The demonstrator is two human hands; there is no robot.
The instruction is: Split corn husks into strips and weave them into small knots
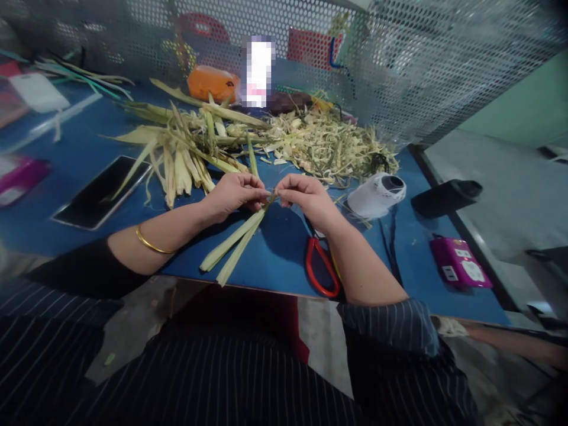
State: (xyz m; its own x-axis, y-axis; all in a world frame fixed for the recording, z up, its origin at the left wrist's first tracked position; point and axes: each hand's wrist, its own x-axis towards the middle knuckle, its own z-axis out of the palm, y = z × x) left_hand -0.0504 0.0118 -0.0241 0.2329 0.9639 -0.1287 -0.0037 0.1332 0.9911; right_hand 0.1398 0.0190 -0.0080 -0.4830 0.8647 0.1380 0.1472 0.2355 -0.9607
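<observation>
Two pale green husk strips (242, 241), apparently corn husk, slant down toward the table's front edge, their upper ends meeting at my fingertips. My left hand (235, 196) pinches them near that narrow joined end. Close beside it, my right hand (307, 200) is closed, thumb against fingers, at the same end; a thin strand or the husk tip between them is too small to make out. Below my right wrist lie scissors with red handles (320, 269), partly covered by the forearm. To the right stands a cone of white thread (373, 196), tipped over.
Behind my hands lie a bunch of long dried husks (181, 154) and a heap of shredded scraps (328, 139). A phone (104, 189) rests at left. A black spool (446, 198) and a purple box (461, 261) sit at right. Perforated metal mesh (386, 53) borders the back.
</observation>
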